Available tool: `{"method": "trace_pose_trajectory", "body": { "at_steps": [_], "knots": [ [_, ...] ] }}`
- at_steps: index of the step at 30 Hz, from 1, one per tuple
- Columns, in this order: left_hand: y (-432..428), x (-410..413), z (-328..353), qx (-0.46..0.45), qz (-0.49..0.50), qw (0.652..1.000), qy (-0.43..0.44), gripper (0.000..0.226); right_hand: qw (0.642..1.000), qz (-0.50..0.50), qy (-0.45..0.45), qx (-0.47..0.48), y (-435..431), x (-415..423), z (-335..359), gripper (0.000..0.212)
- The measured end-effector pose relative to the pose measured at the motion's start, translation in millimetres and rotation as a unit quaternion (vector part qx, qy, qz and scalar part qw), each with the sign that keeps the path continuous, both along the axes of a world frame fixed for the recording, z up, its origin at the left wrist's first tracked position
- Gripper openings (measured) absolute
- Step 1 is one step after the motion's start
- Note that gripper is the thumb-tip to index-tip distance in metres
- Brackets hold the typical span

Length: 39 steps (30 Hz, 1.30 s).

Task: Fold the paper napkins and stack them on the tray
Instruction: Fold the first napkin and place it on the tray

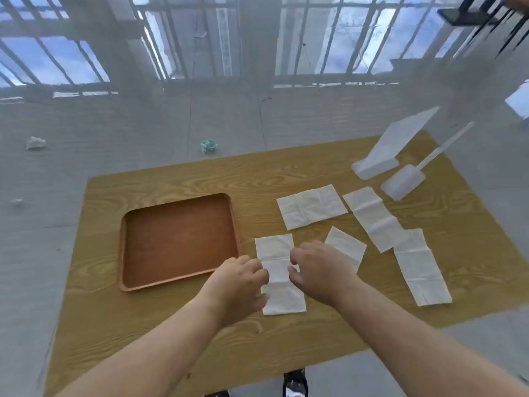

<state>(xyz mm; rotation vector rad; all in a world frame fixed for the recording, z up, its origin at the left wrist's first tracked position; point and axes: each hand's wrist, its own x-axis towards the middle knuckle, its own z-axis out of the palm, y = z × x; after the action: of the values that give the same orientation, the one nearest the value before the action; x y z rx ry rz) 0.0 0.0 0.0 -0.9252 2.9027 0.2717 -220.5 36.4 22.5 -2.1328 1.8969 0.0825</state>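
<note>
A long white napkin [277, 270] lies flat on the wooden table [171, 325], just right of the brown tray [179, 240], which holds nothing. My left hand [243, 277] pinches its left edge near the middle crease. My right hand [316, 270] grips the right edge opposite. Several more white napkins lie to the right: one unfolded [312, 206], a long strip [373, 217], another strip [419, 267], and a smaller folded one [347, 245] partly behind my right hand.
Two white plastic stands [392, 144] [406, 180] sit at the table's far right corner. Crumpled paper bits [35, 142] [209, 145] lie on the grey floor beyond. A shoe [294, 382] shows below the near table edge.
</note>
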Motion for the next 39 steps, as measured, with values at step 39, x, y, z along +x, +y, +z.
{"method": "trace_pose_trajectory", "body": {
  "at_steps": [39],
  "knots": [
    [5, -25, -67, 0.01, 0.032, 0.999, -0.041, 0.043, 0.995, 0.074, -0.037, 0.061, 10, -10, -78, 0.021]
  ]
}}
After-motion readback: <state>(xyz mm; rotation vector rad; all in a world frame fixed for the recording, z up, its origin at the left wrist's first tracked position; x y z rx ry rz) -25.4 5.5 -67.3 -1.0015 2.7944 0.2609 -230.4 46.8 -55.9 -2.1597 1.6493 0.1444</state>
